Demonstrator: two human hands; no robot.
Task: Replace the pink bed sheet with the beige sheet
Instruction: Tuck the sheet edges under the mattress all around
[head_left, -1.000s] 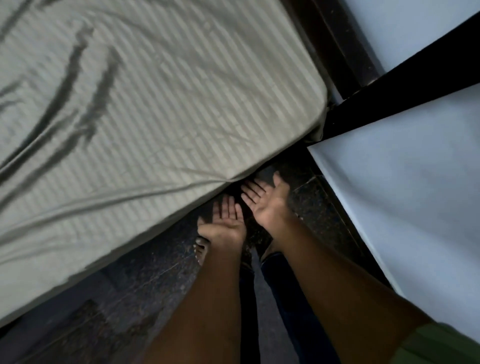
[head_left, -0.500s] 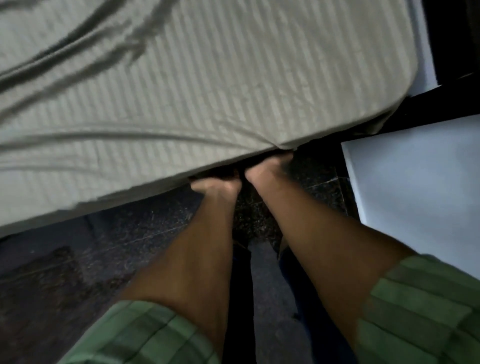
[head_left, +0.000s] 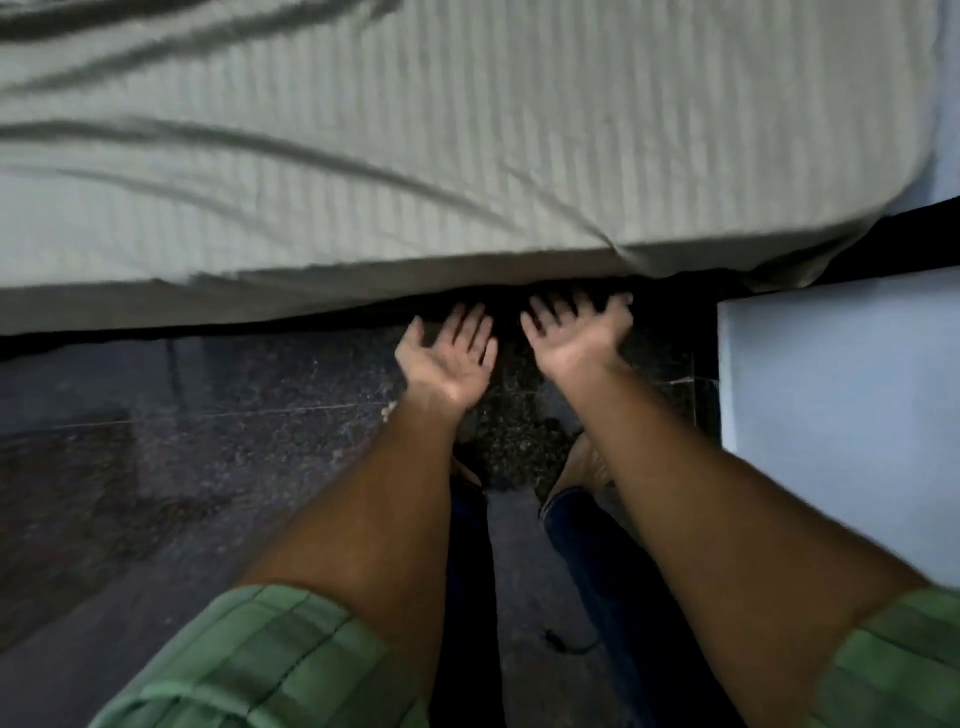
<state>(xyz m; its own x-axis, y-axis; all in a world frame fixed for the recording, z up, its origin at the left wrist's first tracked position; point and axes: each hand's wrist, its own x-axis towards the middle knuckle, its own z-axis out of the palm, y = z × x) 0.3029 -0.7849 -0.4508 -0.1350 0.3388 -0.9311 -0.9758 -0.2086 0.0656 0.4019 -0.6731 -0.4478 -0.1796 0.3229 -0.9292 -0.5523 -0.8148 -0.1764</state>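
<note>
Beige sheet: striped, creased, covering the mattress top.
Left hand: palm up, fingers spread, empty.
Right hand: same, blurred.

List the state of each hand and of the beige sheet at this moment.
left hand: open, palm up, empty, just below the bed edge.
right hand: open, palm up, empty, fingertips blurred in the dark gap under the mattress.
beige sheet: spread over the mattress, creased on the left, wrapped over the near edge and the right corner.
</note>
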